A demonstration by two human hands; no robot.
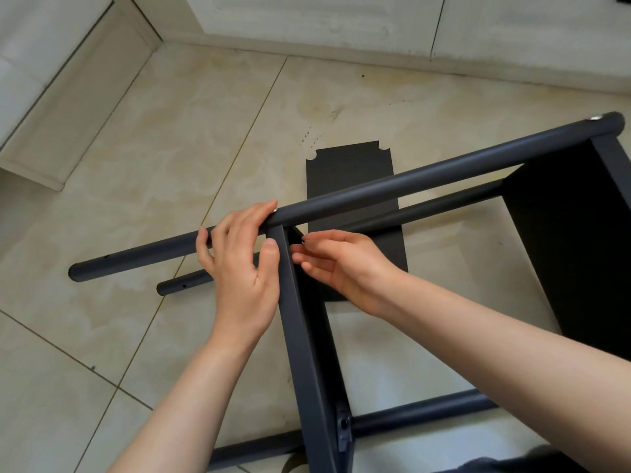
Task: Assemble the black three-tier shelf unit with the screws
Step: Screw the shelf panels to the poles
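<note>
The black shelf unit lies on its side on the tiled floor. Its upper tube leg [409, 180] runs from lower left to upper right, with a silver screw head [275, 210] showing at the joint with the middle shelf panel [300, 336]. My left hand [244, 264] curls its fingers over this tube at the joint, thumb against the panel's edge. My right hand [336, 264] reaches under the tube on the panel's right side, fingertips pinching something small and dark at the corner. A second shelf panel [563, 250] is fixed at the right end, with another screw [597, 118].
A loose black shelf board [351, 169] lies flat on the floor behind the frame. Other tube legs cross the floor, one [184, 283] at left and one [420, 416] near my body. A white wall base and door frame [68, 107] border the floor.
</note>
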